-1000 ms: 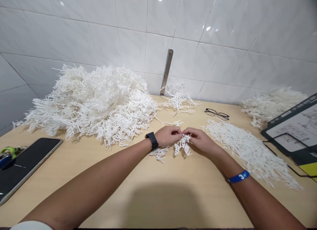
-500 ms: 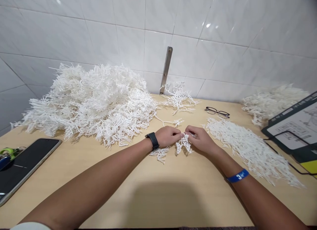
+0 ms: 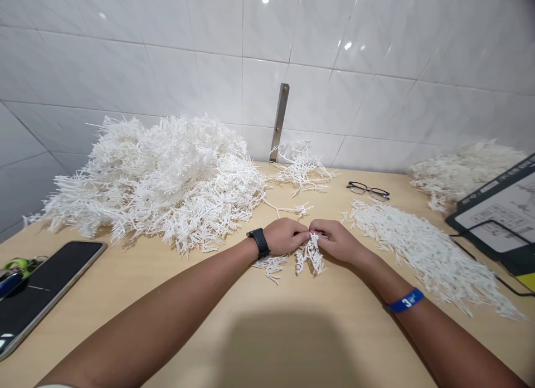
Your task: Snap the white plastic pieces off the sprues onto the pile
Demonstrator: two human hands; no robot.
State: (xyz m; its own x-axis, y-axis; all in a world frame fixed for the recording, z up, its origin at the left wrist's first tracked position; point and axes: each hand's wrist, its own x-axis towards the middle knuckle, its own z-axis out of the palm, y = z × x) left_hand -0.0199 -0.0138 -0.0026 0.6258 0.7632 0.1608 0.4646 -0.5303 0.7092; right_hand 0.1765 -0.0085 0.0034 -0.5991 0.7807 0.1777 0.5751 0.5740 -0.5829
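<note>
Both hands meet over the table's middle, pinching a small white branched plastic sprig (image 3: 310, 255) that hangs down between them. My left hand (image 3: 285, 235), with a black watch at its wrist, is closed on the sprig's left side. My right hand (image 3: 334, 240) grips it from the other side, fingertips touching the left hand's. Part of the sprig is hidden behind the fingers. Another white sprig (image 3: 272, 267) lies under and in front of the left wrist. Just beyond the hands a loose branched piece (image 3: 288, 209) rests on the table.
A large heap of white sprigs (image 3: 167, 182) fills the back left. Smaller white piles (image 3: 422, 248) lie on the right, beside eyeglasses (image 3: 368, 190) and a dark printed box (image 3: 497, 209). A phone (image 3: 54, 293) with keys (image 3: 19, 270) is at left. A metal bracket (image 3: 280, 123) stands against the wall.
The view has tilted up slightly, so the scene sits a little lower. Both hands stay together on the sprig, which has turned slightly and hangs narrower.
</note>
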